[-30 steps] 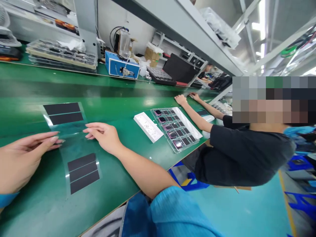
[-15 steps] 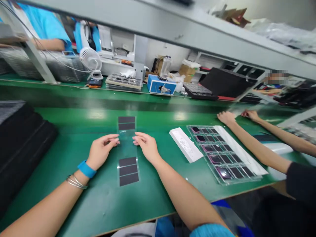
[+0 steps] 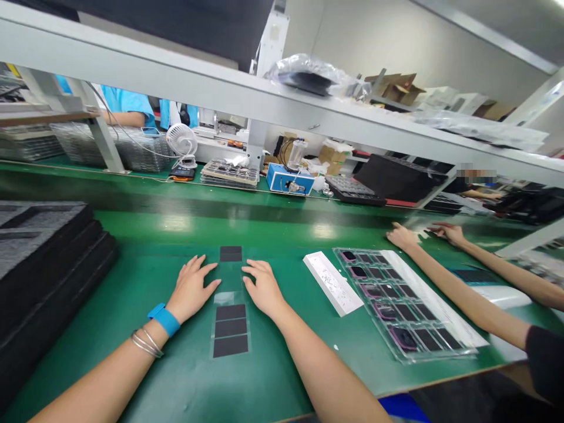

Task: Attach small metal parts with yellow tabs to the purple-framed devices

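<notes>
A clear film strip (image 3: 224, 298) carrying dark rectangles lies on the green bench between my hands. One group of dark rectangles (image 3: 231, 328) is at its near end, and another dark patch (image 3: 231, 254) is at the far end. My left hand (image 3: 192, 286), with a blue wristband and metal bangles at the wrist, is beside the strip's left edge, fingers spread. On the other side, my right hand (image 3: 264, 288) has its fingertips close to the right edge, thumb and fingers apart. Neither hand grips anything; whether the fingertips touch the film, I cannot tell.
To the right are a white block (image 3: 333, 283) and a clear tray (image 3: 396, 311) of dark pieces. Beyond it, another person's hands (image 3: 403, 237) work. Black foam trays (image 3: 48, 282) are stacked at left. A fan (image 3: 181, 140) and blue box (image 3: 289, 180) stand behind.
Both hands have opened from a pinch at the strip's edges and let it go. The strip's far dark pieces look smaller. The view has tilted up.
</notes>
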Demonstrator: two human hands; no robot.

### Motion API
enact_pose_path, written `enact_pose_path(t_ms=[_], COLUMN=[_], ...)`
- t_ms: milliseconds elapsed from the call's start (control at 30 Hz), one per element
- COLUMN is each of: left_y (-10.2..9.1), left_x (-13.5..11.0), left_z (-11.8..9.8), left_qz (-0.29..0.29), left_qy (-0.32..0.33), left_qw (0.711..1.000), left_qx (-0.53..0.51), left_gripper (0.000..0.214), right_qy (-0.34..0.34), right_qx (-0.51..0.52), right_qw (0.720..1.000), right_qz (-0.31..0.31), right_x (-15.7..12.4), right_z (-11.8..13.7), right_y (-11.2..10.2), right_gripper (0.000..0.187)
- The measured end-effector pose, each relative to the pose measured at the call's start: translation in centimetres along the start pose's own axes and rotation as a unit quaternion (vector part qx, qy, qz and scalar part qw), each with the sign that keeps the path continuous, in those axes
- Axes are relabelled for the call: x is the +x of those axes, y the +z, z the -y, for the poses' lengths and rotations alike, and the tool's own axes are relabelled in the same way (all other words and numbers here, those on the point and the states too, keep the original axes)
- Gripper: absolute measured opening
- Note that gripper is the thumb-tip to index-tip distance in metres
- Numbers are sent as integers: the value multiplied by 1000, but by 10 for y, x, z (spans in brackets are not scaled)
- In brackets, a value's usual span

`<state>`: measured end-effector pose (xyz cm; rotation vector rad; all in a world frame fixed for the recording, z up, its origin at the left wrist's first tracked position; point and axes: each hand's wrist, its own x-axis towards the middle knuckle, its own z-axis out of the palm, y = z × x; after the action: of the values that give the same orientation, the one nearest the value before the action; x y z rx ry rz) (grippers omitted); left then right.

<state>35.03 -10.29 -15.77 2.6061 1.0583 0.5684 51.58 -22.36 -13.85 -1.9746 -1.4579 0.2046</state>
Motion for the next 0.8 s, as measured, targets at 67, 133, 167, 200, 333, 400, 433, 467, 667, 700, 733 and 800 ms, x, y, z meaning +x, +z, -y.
enact_pose_path(t_ms=[67,133,167,200,333,400,433,467,667,700,733,800], left_y=[-2,-4,-5,-6,-9,-10,-10,-10,-14,-14,-14,-11], left_x=[-2,-3,-3,-3,-4,-4,-5,-5,-7,-7,-8,-8], left_z=[-2,-4,-4,-4,-5,-6,-6,-6,-8,-7,-7,-6], left_qz=[37,58,65,69,87,98,102,105,107,106,108,112], left_qy=[5,16,21,24,31,35,37,39,48,50,51,53], left_qw=[999,997,997,996,994,992,992,991,990,990,990,989], left_qx=[25,37,40,44,63,68,69,71,80,81,82,85], left_gripper=[43,44,44,45,47,47,48,48,52,52,52,52], right_qy=[-20,-44,-53,-59,-63,-60,-59,-59,-57,-55,-53,-54], right_qx=[-37,-61,-67,-70,-75,-79,-82,-84,-81,-81,-81,-84], right_qw=[998,994,992,991,989,988,988,987,986,986,986,985], right_qz=[49,82,93,99,112,117,120,123,132,135,138,140], right_x=[-2,-3,-4,-4,-4,-5,-5,-5,-5,-5,-5,-5], right_z=[2,3,4,3,2,3,4,4,7,8,8,9], right_y=[-2,-4,-5,-7,-9,-10,-10,-11,-15,-15,-16,-16], right_gripper=[28,31,33,34,35,36,36,36,37,37,37,37])
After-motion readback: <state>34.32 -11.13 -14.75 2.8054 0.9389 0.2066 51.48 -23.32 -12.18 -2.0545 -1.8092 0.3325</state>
